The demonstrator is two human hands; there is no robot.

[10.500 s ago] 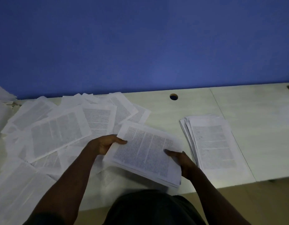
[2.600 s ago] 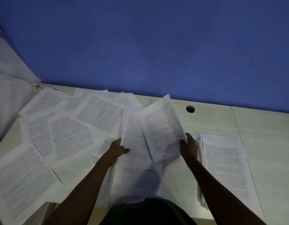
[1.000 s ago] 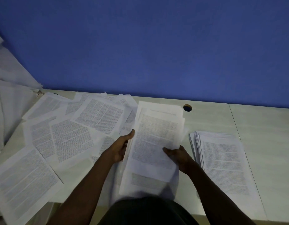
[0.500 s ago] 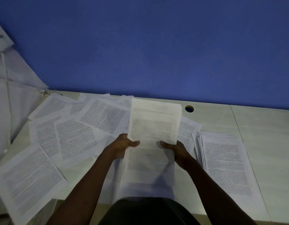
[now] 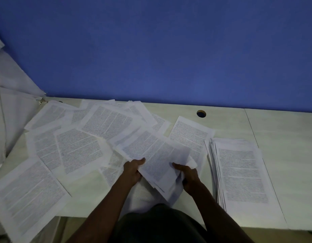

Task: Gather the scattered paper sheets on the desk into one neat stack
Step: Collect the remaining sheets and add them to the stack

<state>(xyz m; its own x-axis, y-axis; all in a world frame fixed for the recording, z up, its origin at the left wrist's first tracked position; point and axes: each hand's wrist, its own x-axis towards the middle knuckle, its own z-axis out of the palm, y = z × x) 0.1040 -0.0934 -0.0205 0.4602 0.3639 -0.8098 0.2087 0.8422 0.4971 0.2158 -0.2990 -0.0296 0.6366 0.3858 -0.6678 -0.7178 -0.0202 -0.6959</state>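
Several printed paper sheets (image 5: 76, 149) lie scattered and overlapping across the left half of the pale desk (image 5: 283, 130). A bundle of sheets (image 5: 157, 160) is tilted in front of me; my left hand (image 5: 133, 170) grips its left edge, thumb on top. My right hand (image 5: 188, 174) grips the bundle's right edge, where the paper is crumpled. A tall gathered stack (image 5: 239, 174) of sheets lies to the right of my right hand. One single sheet (image 5: 191, 134) lies flat between the bundle and the stack.
A blue wall (image 5: 160, 50) rises behind the desk. A round cable hole (image 5: 201, 114) sits near the back edge. Grey-white fabric (image 5: 9, 95) hangs at the far left. A large sheet (image 5: 27, 195) overhangs the desk's front left edge.
The bundle, held upright half a second ago, has dropped and tilted to the left in both hands. A single sheet now shows flat next to the stack.
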